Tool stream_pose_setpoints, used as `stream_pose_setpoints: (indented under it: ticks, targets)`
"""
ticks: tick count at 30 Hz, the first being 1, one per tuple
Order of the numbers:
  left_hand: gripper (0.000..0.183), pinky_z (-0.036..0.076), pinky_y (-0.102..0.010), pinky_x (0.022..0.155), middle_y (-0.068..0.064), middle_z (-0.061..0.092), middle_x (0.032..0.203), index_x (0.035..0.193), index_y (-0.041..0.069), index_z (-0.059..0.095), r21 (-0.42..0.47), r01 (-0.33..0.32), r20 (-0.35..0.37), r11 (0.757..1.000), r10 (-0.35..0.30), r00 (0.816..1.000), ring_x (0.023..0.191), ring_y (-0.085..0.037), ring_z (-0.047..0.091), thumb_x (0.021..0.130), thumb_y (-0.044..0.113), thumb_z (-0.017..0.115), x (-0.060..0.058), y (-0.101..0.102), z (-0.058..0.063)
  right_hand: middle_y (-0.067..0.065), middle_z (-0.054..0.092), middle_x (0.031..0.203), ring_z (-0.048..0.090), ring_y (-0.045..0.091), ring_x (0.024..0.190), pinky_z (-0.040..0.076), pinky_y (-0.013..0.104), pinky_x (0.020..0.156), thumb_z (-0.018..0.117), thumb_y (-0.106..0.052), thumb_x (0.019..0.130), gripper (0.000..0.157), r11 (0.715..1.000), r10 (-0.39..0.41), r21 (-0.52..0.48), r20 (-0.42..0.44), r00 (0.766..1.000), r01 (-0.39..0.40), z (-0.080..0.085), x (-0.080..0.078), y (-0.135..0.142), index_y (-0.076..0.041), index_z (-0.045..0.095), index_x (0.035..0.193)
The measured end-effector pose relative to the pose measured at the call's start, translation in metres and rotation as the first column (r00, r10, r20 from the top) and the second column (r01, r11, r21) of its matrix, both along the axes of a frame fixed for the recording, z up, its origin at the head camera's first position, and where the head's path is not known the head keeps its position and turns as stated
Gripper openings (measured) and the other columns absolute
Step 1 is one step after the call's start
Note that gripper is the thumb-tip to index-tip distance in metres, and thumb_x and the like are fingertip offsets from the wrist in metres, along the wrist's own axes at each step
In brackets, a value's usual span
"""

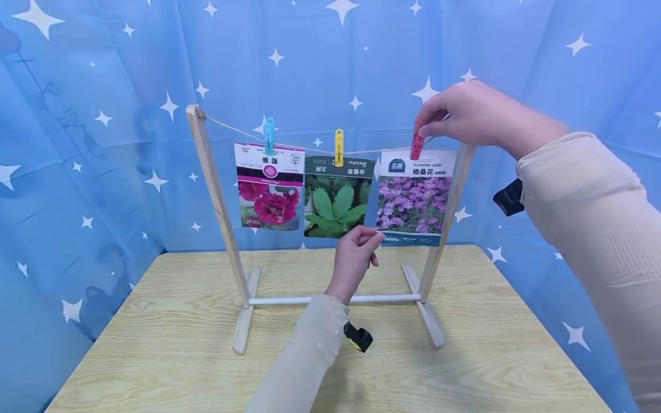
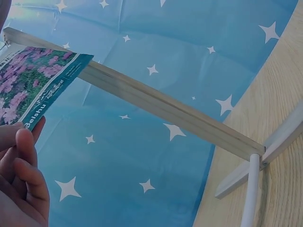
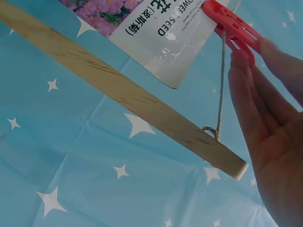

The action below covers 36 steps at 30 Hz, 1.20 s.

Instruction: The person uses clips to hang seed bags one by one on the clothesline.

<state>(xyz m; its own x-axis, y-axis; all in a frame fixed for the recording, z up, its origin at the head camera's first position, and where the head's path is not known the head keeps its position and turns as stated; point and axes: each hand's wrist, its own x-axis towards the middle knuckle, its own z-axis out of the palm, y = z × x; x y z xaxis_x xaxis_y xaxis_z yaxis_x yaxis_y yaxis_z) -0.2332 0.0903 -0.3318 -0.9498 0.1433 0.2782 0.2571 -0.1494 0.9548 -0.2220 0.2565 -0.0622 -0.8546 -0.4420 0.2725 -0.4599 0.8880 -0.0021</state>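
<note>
My right hand (image 1: 459, 117) pinches a red clothespin (image 1: 416, 146) between thumb and fingers. In the right wrist view the tip of the clothespin (image 3: 227, 23) overlaps the top edge of a seed packet (image 3: 175, 52) with pink-purple flowers, right at the string (image 3: 221, 90). Down at the lower left corner of that upright flower packet (image 1: 413, 198), my left hand (image 1: 355, 252) pinches it; the left wrist view shows thumb and fingertips on its green bottom band. To the left hang a green-leaf seed packet (image 1: 338, 198) under a yellow clothespin (image 1: 338, 148) and a hollyhock packet (image 1: 270, 189) under a blue clothespin (image 1: 268, 136).
The string runs between two wooden posts, the left post (image 1: 217, 201) and the right post (image 1: 448, 223). A white crossbar (image 1: 289, 300) joins them low down. Their feet stand on a wood-grain table (image 1: 155, 344). Behind hangs a blue star-patterned cloth (image 1: 155, 69).
</note>
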Motion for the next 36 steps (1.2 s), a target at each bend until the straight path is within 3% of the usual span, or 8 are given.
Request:
stream_pose_setpoints:
  ticks: [11, 14, 24, 29, 36]
  targets:
    - [0.020, 0.042, -0.026, 0.044, -0.010, 0.066, 0.090, 0.103, 0.013, 0.060, -0.006, 0.049, 0.040, 0.999, -0.049, 0.998, 0.056, -0.023, 0.061, 0.087, 0.024, 0.059, 0.017, -0.008, 0.021, 0.010, 0.061, 0.102, 0.049, 0.028, 0.096, 0.039, 0.049, 0.080, 0.050, -0.029, 0.091, 0.022, 0.999, -0.028, 0.034, 0.014, 1.000, 0.027, 0.000, -0.002, -0.002, -0.015, 0.064, 0.102]
    - [0.023, 0.042, -0.028, 0.045, -0.008, 0.066, 0.093, 0.107, 0.015, 0.059, -0.015, 0.054, 0.052, 0.998, -0.054, 0.997, 0.062, -0.023, 0.063, 0.087, 0.026, 0.058, 0.017, -0.008, 0.020, 0.010, 0.061, 0.102, 0.049, 0.027, 0.093, 0.040, 0.047, 0.078, 0.049, -0.032, 0.092, 0.024, 0.999, -0.020, 0.043, 0.010, 1.000, 0.020, -0.002, -0.003, -0.002, -0.016, 0.064, 0.102]
    - [0.039, 0.041, -0.025, 0.043, 0.008, 0.066, 0.097, 0.119, 0.028, 0.053, -0.044, 0.124, 0.051, 0.991, -0.121, 0.991, 0.068, -0.021, 0.065, 0.083, 0.044, 0.058, 0.000, -0.006, -0.001, 0.006, 0.059, 0.105, 0.049, 0.027, 0.096, 0.039, 0.049, 0.081, 0.050, -0.028, 0.091, 0.019, 0.997, 0.058, 0.050, -0.019, 0.998, -0.057, -0.003, -0.003, 0.000, -0.020, 0.067, 0.092]
    - [0.042, 0.042, -0.026, 0.046, 0.011, 0.065, 0.099, 0.127, 0.029, 0.046, -0.105, 0.162, 0.082, 0.981, -0.154, 0.985, 0.070, -0.019, 0.065, 0.087, 0.039, 0.055, 0.002, -0.010, 0.002, 0.009, 0.057, 0.108, 0.048, 0.029, 0.099, 0.038, 0.052, 0.083, 0.050, -0.027, 0.091, 0.019, 0.998, 0.045, 0.039, -0.035, 0.998, -0.044, -0.004, -0.001, 0.001, -0.017, 0.065, 0.097]
    - [0.049, 0.047, -0.036, 0.054, 0.015, 0.063, 0.102, 0.135, 0.028, 0.036, -0.186, 0.162, 0.090, 0.969, -0.147, 0.985, 0.072, -0.018, 0.064, 0.089, 0.038, 0.052, 0.004, -0.016, 0.009, 0.012, 0.053, 0.115, 0.044, 0.033, 0.108, 0.036, 0.055, 0.087, 0.051, -0.024, 0.091, 0.019, 0.997, 0.063, 0.048, -0.076, 0.995, -0.060, -0.003, 0.000, 0.002, -0.013, 0.063, 0.102]
